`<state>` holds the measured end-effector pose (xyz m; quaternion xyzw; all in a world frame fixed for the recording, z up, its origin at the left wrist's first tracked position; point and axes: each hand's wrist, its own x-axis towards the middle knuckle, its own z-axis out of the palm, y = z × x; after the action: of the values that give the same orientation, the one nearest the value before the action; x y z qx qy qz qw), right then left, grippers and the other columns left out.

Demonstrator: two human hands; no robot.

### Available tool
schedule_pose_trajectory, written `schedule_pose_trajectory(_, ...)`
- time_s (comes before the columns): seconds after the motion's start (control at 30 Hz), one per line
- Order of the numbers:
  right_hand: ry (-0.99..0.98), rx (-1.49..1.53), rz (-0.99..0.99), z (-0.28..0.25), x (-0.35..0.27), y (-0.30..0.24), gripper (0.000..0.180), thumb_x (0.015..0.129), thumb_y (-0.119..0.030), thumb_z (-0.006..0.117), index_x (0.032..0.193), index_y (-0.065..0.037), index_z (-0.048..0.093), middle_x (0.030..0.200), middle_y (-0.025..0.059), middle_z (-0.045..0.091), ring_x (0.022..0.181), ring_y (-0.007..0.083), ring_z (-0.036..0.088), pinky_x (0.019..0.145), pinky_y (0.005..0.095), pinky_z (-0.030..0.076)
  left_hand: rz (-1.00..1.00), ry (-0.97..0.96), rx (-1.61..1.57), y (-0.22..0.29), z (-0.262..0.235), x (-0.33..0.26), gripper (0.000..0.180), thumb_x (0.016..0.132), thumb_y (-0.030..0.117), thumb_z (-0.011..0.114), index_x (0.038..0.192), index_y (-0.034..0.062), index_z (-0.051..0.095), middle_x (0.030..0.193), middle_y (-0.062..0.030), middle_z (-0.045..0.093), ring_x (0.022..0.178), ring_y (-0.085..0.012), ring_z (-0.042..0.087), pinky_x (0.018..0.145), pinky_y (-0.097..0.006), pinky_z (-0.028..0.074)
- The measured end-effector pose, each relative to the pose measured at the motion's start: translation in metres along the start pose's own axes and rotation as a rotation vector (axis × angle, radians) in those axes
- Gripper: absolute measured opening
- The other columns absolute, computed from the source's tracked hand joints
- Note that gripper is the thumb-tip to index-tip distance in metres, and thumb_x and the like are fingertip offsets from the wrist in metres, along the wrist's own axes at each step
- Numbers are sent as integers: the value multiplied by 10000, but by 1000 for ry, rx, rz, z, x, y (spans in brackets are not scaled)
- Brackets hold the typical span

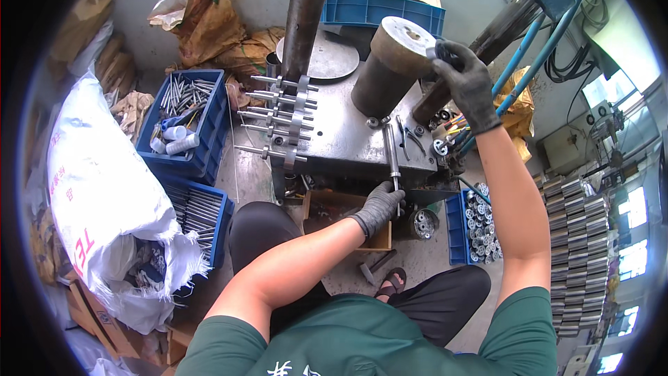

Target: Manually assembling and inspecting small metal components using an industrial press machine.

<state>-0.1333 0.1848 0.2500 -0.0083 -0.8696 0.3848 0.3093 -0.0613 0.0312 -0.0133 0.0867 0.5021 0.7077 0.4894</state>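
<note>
Closest to us, our left hand in its grey knit glove is wrapped shut around the near end of a slim steel rod, which lies on the grey steel press table and overhangs its front edge. We judge the rod stiff and fairly heavy for its thickness, and its bare polished metal probably slick, so the glove helps; taking it at the near end as we do leaves the far end to swing, and a hold nearer the middle would balance it better. Its long axis runs almost straight away from us across the table, the far tip pointing toward the foot of the big brown cylinder that stands tilted at the back of the table. Our right hand, also gloved, is curled closed over a small grey metal piece at the cylinder's pale top rim; what that piece is we cannot tell. Along the left side of the table a row of similar rods with collars sticks out sideways, and farther left of the table sit blue crates of rods. Right of the table, near the floor, a small blue bin holds round metal parts.
</note>
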Motion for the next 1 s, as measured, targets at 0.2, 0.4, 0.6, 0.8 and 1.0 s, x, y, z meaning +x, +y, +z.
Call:
schedule_pose_trajectory(0.2, -57, -460, 15, 23, 70, 33, 503, 875, -449, 737, 1204, -68, 725, 1109, 203, 739, 1026, 335, 713, 951, 392, 539, 24, 86, 30, -3, 0, 8, 461, 961, 103, 637, 1384, 36, 467, 946, -107, 642, 774, -197, 662, 666, -376, 605)
schedule_pose_trajectory(0.4, -123, -627, 25, 35, 87, 21, 540, 896, -507, 684, 1223, -78, 717, 1121, 212, 732, 1060, 361, 697, 976, 421, 522, 114, 129, 51, -3, -5, 8, 549, 922, 83, 666, 1423, 26, 448, 1009, -127, 640, 808, -197, 663, 662, -372, 600)
schedule_pose_trajectory(0.6, -139, -738, 10, 21, 85, 13, 545, 911, -508, 665, 1233, -70, 704, 1156, 232, 715, 1122, 377, 676, 1000, 432, 510, 144, 143, 171, 26, 0, -3, 663, 830, 60, 689, 1441, -13, 442, 1113, -150, 656, 916, -221, 665, 797, -350, 576)
schedule_pose_trajectory(0.8, -197, -789, -326, -23, 14, -14, 372, 909, -329, 713, 1147, -44, 699, 1066, 201, 710, 1059, 367, 657, 969, 424, 513, 242, 111, 233, 14, -21, 16, 631, 757, 21, 723, 1353, -20, 519, 1095, -169, 674, 929, -263, 674, 786, -395, 589)
schedule_pose_trajectory(1.0, -498, -981, -310, -121, -117, -44, 245, 873, -235, 696, 1061, -78, 709, 1037, 113, 703, 1041, 297, 644, 1065, 457, 404, 180, 4, 183, 24, -14, 3, 586, 785, -21, 728, 1332, -58, 521, 1138, -158, 654, 916, -240, 677, 802, -364, 600)
